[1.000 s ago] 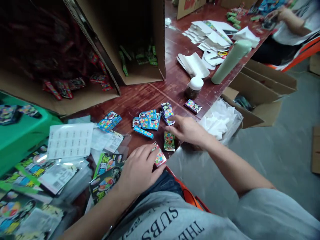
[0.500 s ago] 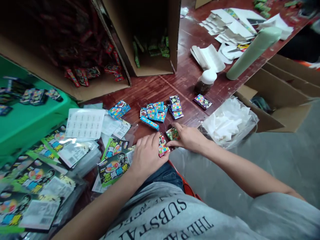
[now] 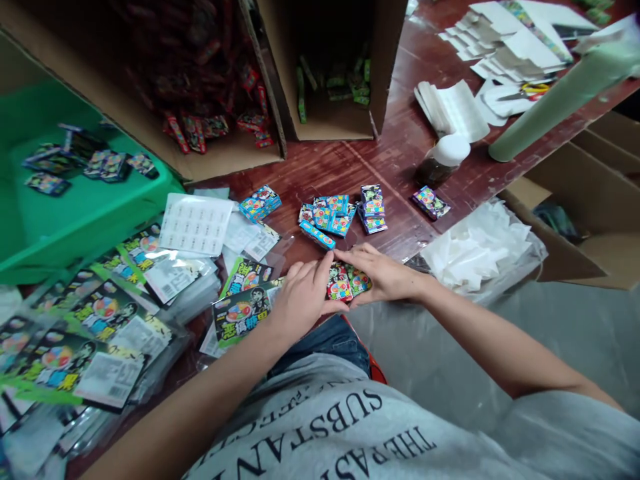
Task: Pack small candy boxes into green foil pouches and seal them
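At the table's near edge, my left hand [image 3: 306, 293] is closed on a small red candy box [image 3: 339, 283]. My right hand [image 3: 387, 275] grips a green candy box [image 3: 359, 280] from its right side. The two boxes lie side by side, printed faces up, with thumbs and fingers around their outer edges. Just beyond my fingers are several blue candy boxes [image 3: 327, 215], one standing on its edge [image 3: 317, 235]. Purple candy boxes [image 3: 373, 208] sit beside them, and a single purple box [image 3: 431, 203] lies farther right.
Printed plastic pouches [image 3: 107, 333] and a label sheet [image 3: 196, 224] spread at left, beside a green bin [image 3: 90, 220]. Cartons [image 3: 330, 123] of red and green boxes stand behind. A white-capped jar [image 3: 453, 151], a wrapped roll [image 3: 560, 100] and a bag of paper scraps [image 3: 480, 250] are at right.
The green box has been brought up against the red one, and my hands have closed in around the pair. The camera view has shifted, so the surroundings appear farther right.
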`<action>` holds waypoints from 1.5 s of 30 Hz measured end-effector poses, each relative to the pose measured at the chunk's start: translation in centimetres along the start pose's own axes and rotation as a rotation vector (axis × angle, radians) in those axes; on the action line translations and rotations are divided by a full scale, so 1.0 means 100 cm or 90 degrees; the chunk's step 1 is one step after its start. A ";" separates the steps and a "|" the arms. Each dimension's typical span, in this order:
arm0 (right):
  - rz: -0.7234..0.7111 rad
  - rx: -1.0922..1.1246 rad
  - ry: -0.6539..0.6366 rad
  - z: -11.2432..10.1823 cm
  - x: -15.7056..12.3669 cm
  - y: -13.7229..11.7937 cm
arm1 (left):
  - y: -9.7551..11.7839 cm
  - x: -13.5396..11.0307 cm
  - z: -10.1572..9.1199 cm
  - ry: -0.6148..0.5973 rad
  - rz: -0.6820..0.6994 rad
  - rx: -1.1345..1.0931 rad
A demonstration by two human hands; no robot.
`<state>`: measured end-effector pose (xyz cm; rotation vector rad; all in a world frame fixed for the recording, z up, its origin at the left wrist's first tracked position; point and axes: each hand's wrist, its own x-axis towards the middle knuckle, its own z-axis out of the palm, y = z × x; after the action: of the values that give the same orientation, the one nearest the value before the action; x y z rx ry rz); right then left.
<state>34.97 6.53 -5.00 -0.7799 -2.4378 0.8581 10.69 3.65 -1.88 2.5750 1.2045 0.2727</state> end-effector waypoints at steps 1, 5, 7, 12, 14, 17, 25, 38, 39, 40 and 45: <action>0.001 0.003 0.008 0.001 0.000 -0.002 | -0.001 -0.005 -0.004 0.005 0.006 -0.002; 0.030 0.037 0.005 -0.003 -0.007 -0.010 | -0.016 -0.043 -0.029 0.009 -0.044 0.043; 0.032 0.066 -0.022 -0.005 -0.007 -0.011 | -0.032 -0.065 -0.038 -0.013 -0.095 0.072; -0.008 0.068 -0.052 0.004 0.010 -0.010 | -0.061 -0.091 -0.039 -0.070 -0.102 0.031; -0.014 0.057 -0.047 0.009 0.018 -0.011 | -0.061 -0.092 -0.035 -0.064 -0.071 -0.001; -0.020 0.049 -0.037 0.018 0.025 -0.016 | -0.055 -0.092 -0.027 -0.049 -0.051 -0.033; 0.012 -0.028 -0.034 0.013 0.001 -0.025 | -0.055 -0.096 -0.015 -0.026 -0.096 -0.030; -0.037 0.009 -0.073 0.000 0.030 -0.029 | -0.044 -0.104 -0.035 0.011 -0.088 -0.064; -0.050 0.007 -0.065 -0.001 0.035 -0.032 | -0.041 -0.104 -0.037 0.022 -0.100 -0.058; -0.066 0.005 -0.057 -0.002 0.040 -0.035 | -0.039 -0.104 -0.040 0.035 -0.113 -0.050; 0.001 0.071 0.067 0.006 0.056 -0.062 | -0.024 -0.103 -0.053 0.124 -0.271 -0.025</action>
<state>28.22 5.76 -0.10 -0.7665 -2.2778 0.9215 0.97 -1.90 1.83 2.2242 1.7553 0.4528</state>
